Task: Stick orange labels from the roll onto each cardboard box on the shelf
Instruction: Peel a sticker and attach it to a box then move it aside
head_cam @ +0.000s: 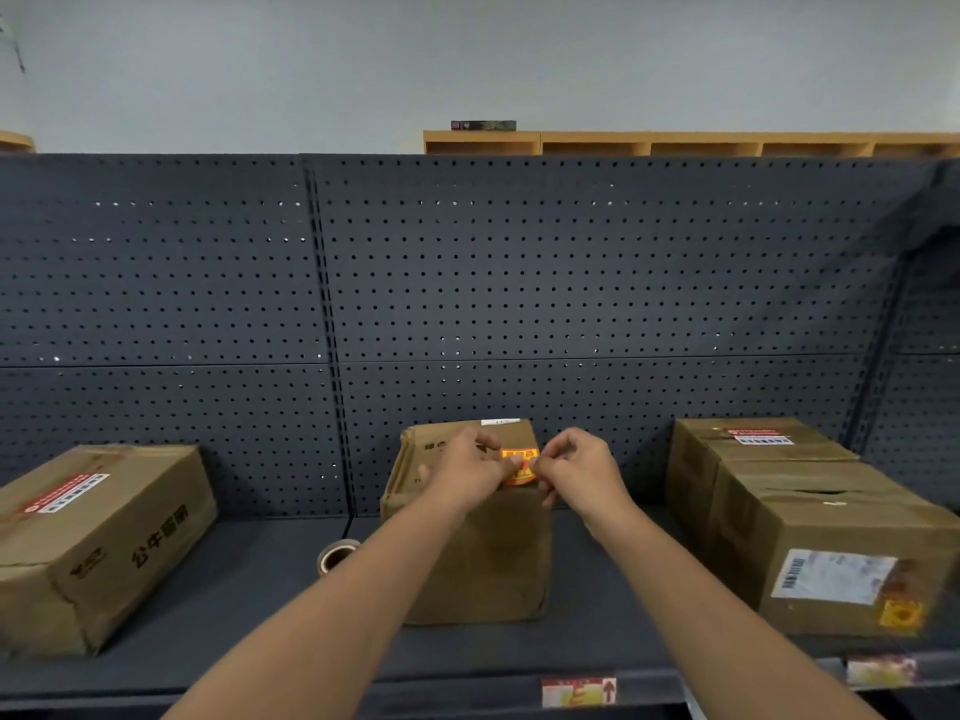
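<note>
Both my hands meet over the top front edge of the middle cardboard box [478,558] on the dark shelf [249,605]. An orange label [518,466] lies between them. My left hand [467,472] and my right hand [576,472] each pinch it with curled fingers; whether it touches the box top I cannot tell. A roll [335,556] stands on the shelf left of this box. The left box [98,543] shows a red and white sticker. The right front box [841,558] carries an orange label [903,615] on its front face.
Another box [748,449] stands behind the right front one. A dark pegboard [467,283] backs the shelf. Price tags [579,691] hang on the shelf's front edge. Wooden cubbies [675,143] show above the pegboard.
</note>
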Available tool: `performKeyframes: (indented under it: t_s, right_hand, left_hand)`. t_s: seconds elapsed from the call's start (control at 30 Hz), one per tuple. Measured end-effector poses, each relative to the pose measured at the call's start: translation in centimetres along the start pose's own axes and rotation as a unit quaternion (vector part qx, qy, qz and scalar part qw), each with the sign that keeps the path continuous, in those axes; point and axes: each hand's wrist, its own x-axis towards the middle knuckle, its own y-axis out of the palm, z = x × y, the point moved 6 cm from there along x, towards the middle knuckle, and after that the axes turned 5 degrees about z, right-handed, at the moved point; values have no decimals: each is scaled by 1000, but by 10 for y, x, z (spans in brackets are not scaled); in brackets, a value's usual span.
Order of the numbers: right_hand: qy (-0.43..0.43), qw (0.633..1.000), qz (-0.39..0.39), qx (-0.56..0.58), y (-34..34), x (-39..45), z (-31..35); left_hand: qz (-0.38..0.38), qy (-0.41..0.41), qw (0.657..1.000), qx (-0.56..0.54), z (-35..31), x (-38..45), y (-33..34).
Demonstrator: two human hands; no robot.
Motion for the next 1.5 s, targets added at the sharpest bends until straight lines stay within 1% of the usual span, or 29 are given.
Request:
performKeyframes:
  t_s: [0.1, 0.3, 0.4, 0.53, 0.67, 0.83, 1.0, 1.23, 1.3, 1.4, 1.5]
  right_hand:
    - [0, 1000, 4, -29, 1, 0, 0]
    - [-6, 994, -16, -104, 3, -1, 3]
    - [1, 993, -11, -119, 4, -1, 4]
    - [11, 991, -11, -130, 5, -1, 5]
    - [22, 990, -5, -138, 5, -2, 7]
    - [43, 989, 7, -144, 5, -1, 11]
    - [11, 973, -13, -231, 9, 2, 14]
    - [-15, 956, -37, -292, 23, 2, 17]
    - [-6, 955, -39, -293, 22, 2, 15]
    - [28, 960, -14, -277, 18, 5, 6]
    - [29, 961, 1, -274, 19, 7, 2]
  left_hand:
    - [6, 1, 1000, 2, 3, 5, 2]
    - [11, 19, 999, 24, 1, 5, 8]
    - [0, 25, 999, 41, 2, 2, 8]
    - [5, 27, 998, 49, 4, 1, 8]
    - [-8, 30, 996, 83, 3, -1, 6]
    - [-1, 27, 995, 97, 5, 0, 4]
    - [9, 40, 991, 127, -2, -7, 4]
    - [46, 47, 988, 142, -3, -4, 3]
    - [57, 42, 988, 137, 0, -2, 4]
    - [56, 40, 989, 130, 1, -2, 6]
    - [43, 49, 983, 172, -4, -2, 8]
